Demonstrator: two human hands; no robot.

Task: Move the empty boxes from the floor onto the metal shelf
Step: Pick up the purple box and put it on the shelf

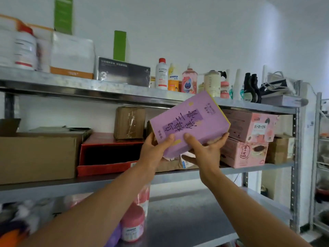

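A purple box [190, 122] with dark printed characters and a yellow edge is held tilted in front of the metal shelf [249, 106], at the height of its middle level. My left hand [154, 148] grips the box's lower left corner, thumb on the front face. My right hand [204, 150] holds the lower right edge, thumb on the front and fingers behind. The box hides part of the shelf's contents behind it.
The middle shelf carries a large brown carton [37, 157], a red open box [108, 154], a small taped brown box [129, 123] and two stacked pink boxes [249, 138]. Bottles [189, 81] line the top shelf. A pink-lidded jar [132, 225] stands on the lower shelf.
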